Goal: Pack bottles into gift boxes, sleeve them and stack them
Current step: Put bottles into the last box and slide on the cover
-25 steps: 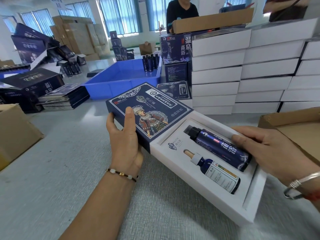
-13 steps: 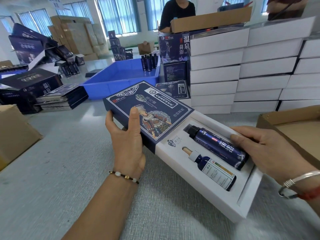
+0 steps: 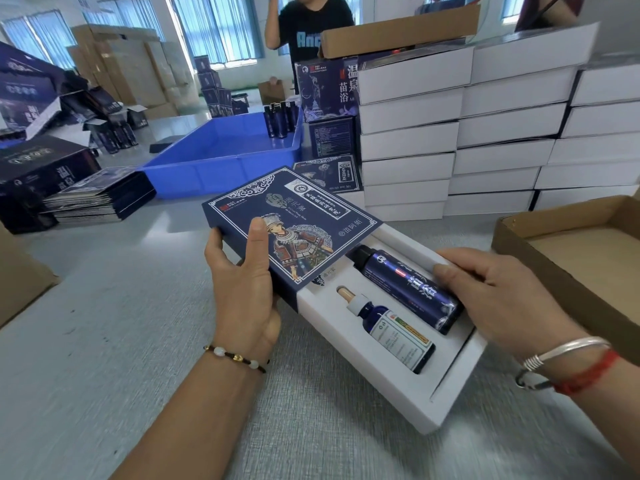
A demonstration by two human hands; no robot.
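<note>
Sleeving is roughly half done: left hand (image 3: 242, 289) grips the printed navy cardboard sleeve (image 3: 294, 226) around the white tray box (image 3: 391, 368), right hand (image 3: 502, 299) clasping its far end, both bottles seated, stacking not yet done.

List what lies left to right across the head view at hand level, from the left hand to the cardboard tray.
left hand → blue sleeve → dropper bottle → dark spray bottle → right hand → cardboard tray
</note>
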